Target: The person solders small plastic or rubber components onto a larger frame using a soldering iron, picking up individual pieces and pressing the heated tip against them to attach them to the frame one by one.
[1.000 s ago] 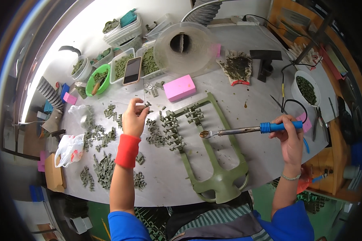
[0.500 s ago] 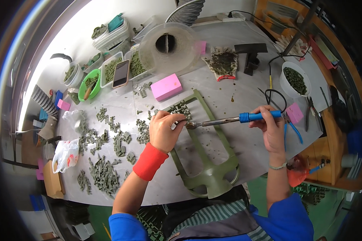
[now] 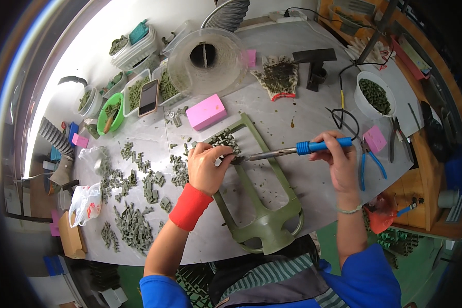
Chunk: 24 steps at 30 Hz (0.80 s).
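Note:
My right hand (image 3: 337, 156) grips the blue handle of a soldering iron (image 3: 273, 153), whose metal shaft points left. Its tip meets the fingertips of my left hand (image 3: 209, 167), which wears a red wristband. The left thumb and forefinger are pinched together at the tip; whatever is between them is too small and covered to name. Both hands are over an olive-green plastic frame (image 3: 265, 218) with long openings, lying on the table. Under and beyond the left fingers lies a cluster of small grey-green parts (image 3: 224, 138).
Heaps of grey-green parts (image 3: 132, 226) cover the left of the table. Beyond stand a pink block (image 3: 206, 112), a phone (image 3: 148, 96) and a clear round hood (image 3: 231, 66). A stained glove (image 3: 278, 77), a white tub of parts (image 3: 362, 105) and blue-handled pliers (image 3: 364, 164) lie farther right.
The soldering iron and right hand have shifted slightly left, and the cord's loop has moved off the pliers. The left hand keeps its pinch. The whole view has shifted a little.

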Available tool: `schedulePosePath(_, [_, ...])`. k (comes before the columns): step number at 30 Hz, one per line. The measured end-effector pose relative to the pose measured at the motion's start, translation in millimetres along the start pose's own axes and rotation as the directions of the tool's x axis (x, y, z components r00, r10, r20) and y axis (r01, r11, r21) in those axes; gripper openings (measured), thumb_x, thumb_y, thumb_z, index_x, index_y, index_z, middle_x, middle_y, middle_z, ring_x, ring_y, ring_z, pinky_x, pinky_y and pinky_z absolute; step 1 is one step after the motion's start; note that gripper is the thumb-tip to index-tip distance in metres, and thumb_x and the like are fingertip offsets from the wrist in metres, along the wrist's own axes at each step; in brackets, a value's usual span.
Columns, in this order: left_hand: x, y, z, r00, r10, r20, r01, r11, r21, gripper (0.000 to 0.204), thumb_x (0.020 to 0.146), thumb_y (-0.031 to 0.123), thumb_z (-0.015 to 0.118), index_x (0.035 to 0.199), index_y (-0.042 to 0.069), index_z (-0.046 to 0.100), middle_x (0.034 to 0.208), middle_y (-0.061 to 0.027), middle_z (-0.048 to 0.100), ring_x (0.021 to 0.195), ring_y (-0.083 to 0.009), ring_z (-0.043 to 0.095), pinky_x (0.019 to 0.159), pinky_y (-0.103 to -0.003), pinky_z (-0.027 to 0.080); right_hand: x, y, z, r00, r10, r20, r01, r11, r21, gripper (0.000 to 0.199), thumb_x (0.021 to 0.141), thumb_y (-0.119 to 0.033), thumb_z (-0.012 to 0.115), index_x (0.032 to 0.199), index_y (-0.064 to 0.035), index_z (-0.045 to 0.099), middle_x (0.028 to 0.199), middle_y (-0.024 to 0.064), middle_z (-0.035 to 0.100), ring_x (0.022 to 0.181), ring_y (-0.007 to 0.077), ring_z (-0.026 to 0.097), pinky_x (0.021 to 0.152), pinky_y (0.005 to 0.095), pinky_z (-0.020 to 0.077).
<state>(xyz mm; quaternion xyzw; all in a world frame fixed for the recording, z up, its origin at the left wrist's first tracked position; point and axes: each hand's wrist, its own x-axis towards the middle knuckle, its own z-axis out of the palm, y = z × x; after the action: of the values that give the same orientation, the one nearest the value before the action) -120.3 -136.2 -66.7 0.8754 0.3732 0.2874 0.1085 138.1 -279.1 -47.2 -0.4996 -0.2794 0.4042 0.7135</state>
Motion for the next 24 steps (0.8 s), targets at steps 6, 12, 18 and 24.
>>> schedulePosePath(6, [1,-3,-9,0.995,0.014,0.094,-0.016,1.0,0.019,0.016,0.075,0.015,0.076,0.091,0.014,0.073,0.082,-0.0047,0.065,0.081,-0.0204,0.056,0.074,-0.033,0.042,-5,-28,-8,0.999,-0.018,-0.051,0.014,0.997,-0.074,0.021,0.093,-0.018,0.058,0.09,0.0019,0.062,0.081,0.0097,0.065,0.061,0.0161,0.063,0.058,0.0288,0.0561])
schedulePosePath(12, [39,-100,-27,0.961,-0.21,-0.18,0.195,0.976,-0.097,0.007,0.082,0.011,0.069,0.086,0.005,0.069,0.078,-0.0107,0.068,0.066,-0.0263,0.063,0.063,-0.034,0.05,-8,-32,-9,0.999,-0.024,-0.026,0.023,0.999,-0.043,0.022,0.094,-0.018,0.056,0.087,0.0017,0.061,0.08,0.01,0.063,0.06,0.0163,0.062,0.055,0.0287,0.0557])
schedulePosePath(18, [79,-169,-2,0.969,0.248,-0.015,-0.225,0.901,0.372,0.031,0.077,0.001,0.059,0.107,0.005,0.064,0.113,-0.0117,0.064,0.108,-0.0297,0.058,0.09,-0.039,0.048,-12,-35,-9,0.999,-0.034,-0.029,0.032,0.997,-0.068,0.024,0.094,-0.018,0.055,0.085,0.0028,0.06,0.08,0.0111,0.062,0.059,0.0173,0.062,0.054,0.028,0.0554])
schedulePosePath(24, [85,-191,11,0.981,0.176,0.081,-0.191,0.945,0.265,0.031,0.076,0.0,0.058,0.107,0.004,0.064,0.113,-0.0113,0.064,0.107,-0.0301,0.06,0.092,-0.04,0.048,-14,-38,-9,0.999,-0.032,0.007,0.032,0.996,-0.078,0.023,0.095,-0.017,0.053,0.085,0.0032,0.06,0.08,0.0114,0.062,0.06,0.0182,0.063,0.053,0.0284,0.0557])
